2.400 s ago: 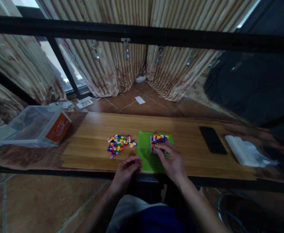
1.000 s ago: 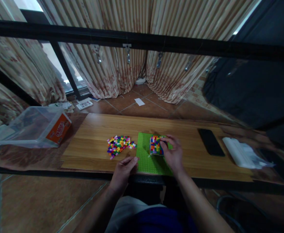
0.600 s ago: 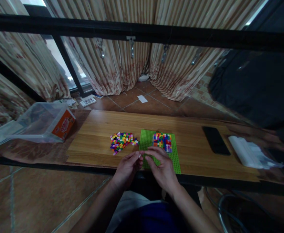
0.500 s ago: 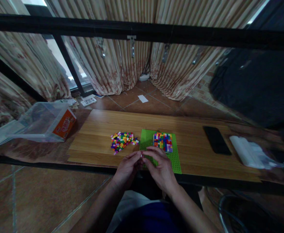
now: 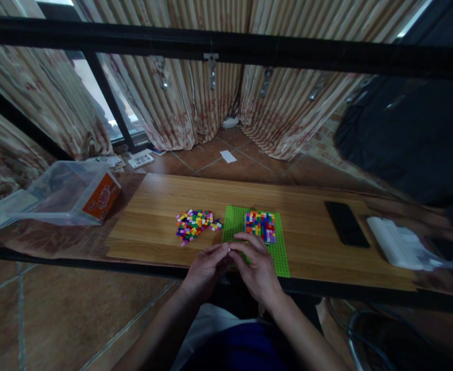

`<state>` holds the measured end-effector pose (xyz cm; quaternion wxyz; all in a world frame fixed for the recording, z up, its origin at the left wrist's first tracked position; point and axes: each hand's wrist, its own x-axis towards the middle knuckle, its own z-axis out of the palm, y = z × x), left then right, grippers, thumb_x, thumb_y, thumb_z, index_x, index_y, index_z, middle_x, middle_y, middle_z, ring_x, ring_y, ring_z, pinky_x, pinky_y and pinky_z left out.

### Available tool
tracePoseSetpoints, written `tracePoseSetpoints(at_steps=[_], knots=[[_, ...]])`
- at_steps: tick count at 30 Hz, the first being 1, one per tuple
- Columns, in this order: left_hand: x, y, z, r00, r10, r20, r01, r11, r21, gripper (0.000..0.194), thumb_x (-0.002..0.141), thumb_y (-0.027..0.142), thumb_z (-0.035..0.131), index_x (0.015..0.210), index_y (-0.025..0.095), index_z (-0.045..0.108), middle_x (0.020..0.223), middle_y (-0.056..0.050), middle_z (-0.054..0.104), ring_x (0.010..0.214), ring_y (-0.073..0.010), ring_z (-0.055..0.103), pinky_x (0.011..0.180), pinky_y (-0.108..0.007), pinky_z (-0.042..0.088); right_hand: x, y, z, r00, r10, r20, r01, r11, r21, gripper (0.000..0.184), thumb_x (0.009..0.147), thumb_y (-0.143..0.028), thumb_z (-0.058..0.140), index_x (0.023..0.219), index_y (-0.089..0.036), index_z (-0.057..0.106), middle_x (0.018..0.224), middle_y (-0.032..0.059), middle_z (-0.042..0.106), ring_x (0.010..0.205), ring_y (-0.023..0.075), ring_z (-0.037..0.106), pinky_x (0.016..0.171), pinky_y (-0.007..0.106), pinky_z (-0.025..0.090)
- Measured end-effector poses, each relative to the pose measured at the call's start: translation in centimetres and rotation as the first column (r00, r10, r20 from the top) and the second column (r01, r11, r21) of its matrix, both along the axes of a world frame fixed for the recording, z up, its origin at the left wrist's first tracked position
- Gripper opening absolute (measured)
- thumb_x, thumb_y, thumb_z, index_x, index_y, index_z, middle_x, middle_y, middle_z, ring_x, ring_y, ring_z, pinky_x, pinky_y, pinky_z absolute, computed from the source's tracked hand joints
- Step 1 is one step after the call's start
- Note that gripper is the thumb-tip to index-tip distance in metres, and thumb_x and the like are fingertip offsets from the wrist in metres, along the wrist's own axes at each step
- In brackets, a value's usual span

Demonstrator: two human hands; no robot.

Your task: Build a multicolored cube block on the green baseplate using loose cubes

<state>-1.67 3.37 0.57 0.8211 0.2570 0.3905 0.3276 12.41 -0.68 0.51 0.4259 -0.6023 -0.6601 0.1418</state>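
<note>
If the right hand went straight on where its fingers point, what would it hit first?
Most likely the left hand, just ahead of the right hand, with a tiny pale piece between them; exact depth is unclear.

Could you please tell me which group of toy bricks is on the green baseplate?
The packed rectangular brick block, just beyond the right hand; the other, a loose brick pile, lies scattered on the wood-grain tabletop.

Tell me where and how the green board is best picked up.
I'd grip the board by its left and right edges, from both sides: it lies flat and looks thin, with no handle showing. Keep it level, since the brick block sits on it, nearer the right edge.
</note>
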Motion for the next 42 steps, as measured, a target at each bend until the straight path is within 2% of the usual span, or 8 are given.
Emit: tracePoseSetpoints(at_steps=[6, 10, 14, 17, 22, 27, 38, 42], knots=[[0.1, 0.0, -0.1, 0.998, 0.013, -0.056, -0.012, 1.000, 0.017, 0.036, 0.071, 0.043, 0.079, 0.091, 0.014, 0.073, 0.084, -0.006, 0.071, 0.076, -0.0151, 0.063, 0.072, -0.027, 0.047, 0.0, 0.0, 0.4, 0.997, 0.015, -0.075, -0.019, 0.998, -0.057, 0.013, 0.091, -0.023, 0.060, 0.092, -0.029, 0.071, 0.115, 0.0038, 0.065, 0.109, 0.0221, 0.060, 0.092, 0.042, 0.051], [0.0, 0.5, -0.7, 0.960, 0.107, -0.259, -0.050, 0.975, 0.219, 0.034, 0.075, 0.046, 0.074, 0.092, 0.017, 0.073, 0.084, -0.005, 0.073, 0.074, -0.0168, 0.064, 0.071, -0.028, 0.047, 1.9, 0.8, 0.4, 0.990, -0.114, -0.080, 0.114, 0.993, -0.003, 0.010, 0.090, -0.029, 0.061, 0.089, -0.028, 0.071, 0.112, 0.0044, 0.066, 0.107, 0.0230, 0.061, 0.094, 0.044, 0.049], [-1.2, 1.3, -2.0, 0.852, 0.272, -0.448, 0.030, 0.828, 0.560, 0.018, 0.080, 0.035, 0.069, 0.089, 0.021, 0.074, 0.090, -0.005, 0.074, 0.087, -0.0211, 0.066, 0.081, -0.030, 0.048, 5.6, 2.6, 0.1, 0.948, -0.308, -0.084, 0.314, 0.947, 0.064, 0.014, 0.088, -0.036, 0.062, 0.086, -0.025, 0.072, 0.109, 0.0069, 0.065, 0.106, 0.0247, 0.060, 0.097, 0.046, 0.046], [-2.3, 1.7, -2.8, 0.781, 0.340, -0.524, 0.127, 0.735, 0.666, 0.016, 0.082, 0.031, 0.065, 0.092, 0.022, 0.074, 0.097, -0.006, 0.074, 0.094, -0.0225, 0.066, 0.088, -0.031, 0.046, 7.6, 4.0, -0.1, 0.933, -0.353, -0.073, 0.357, 0.932, 0.058, 0.018, 0.086, -0.039, 0.063, 0.085, -0.024, 0.072, 0.107, 0.0076, 0.065, 0.106, 0.0253, 0.060, 0.097, 0.046, 0.045], [-2.9, 1.9, -3.3, 0.766, 0.321, -0.557, 0.220, 0.683, 0.696, 0.013, 0.083, 0.026, 0.063, 0.088, 0.024, 0.075, 0.093, -0.006, 0.075, 0.090, -0.0226, 0.067, 0.086, -0.032, 0.047, 8.0, 5.1, -1.0, 0.952, -0.307, -0.006, 0.307, 0.950, 0.056, 0.019, 0.085, -0.039, 0.063, 0.082, -0.024, 0.073, 0.111, 0.0080, 0.063, 0.109, 0.0261, 0.057, 0.097, 0.047, 0.044], [-2.8, 1.9, -3.4, 0.780, 0.326, -0.533, 0.188, 0.692, 0.697, 0.012, 0.081, 0.024, 0.065, 0.088, 0.026, 0.075, 0.091, -0.005, 0.074, 0.090, -0.0224, 0.067, 0.085, -0.031, 0.047, 7.7, 5.5, -1.9, 0.948, -0.319, 0.003, 0.318, 0.947, 0.038, 0.018, 0.083, -0.038, 0.064, 0.079, -0.024, 0.073, 0.111, 0.0090, 0.063, 0.109, 0.0274, 0.056, 0.097, 0.049, 0.044], [-2.8, 1.9, -3.5, 0.799, 0.320, -0.510, 0.138, 0.727, 0.672, 0.011, 0.077, 0.023, 0.068, 0.085, 0.026, 0.076, 0.090, -0.005, 0.074, 0.089, -0.0220, 0.066, 0.086, -0.030, 0.047, 8.5, 6.3, -2.8, 0.876, -0.392, -0.279, 0.371, 0.920, -0.129, 0.016, 0.072, -0.038, 0.071, 0.078, -0.023, 0.075, 0.108, 0.0085, 0.066, 0.104, 0.0256, 0.062, 0.098, 0.047, 0.044], [-2.8, 1.9, -3.8, 0.777, 0.336, -0.533, 0.175, 0.698, 0.695, 0.012, 0.080, 0.024, 0.066, 0.087, 0.025, 0.075, 0.092, -0.005, 0.074, 0.090, -0.0220, 0.067, 0.087, -0.031, 0.047, 8.5, 6.5, -2.6, 0.849, -0.408, -0.337, 0.384, 0.913, -0.138, 0.021, 0.075, -0.040, 0.067, 0.081, -0.022, 0.075, 0.105, 0.0083, 0.069, 0.104, 0.0253, 0.062, 0.097, 0.046, 0.045]])
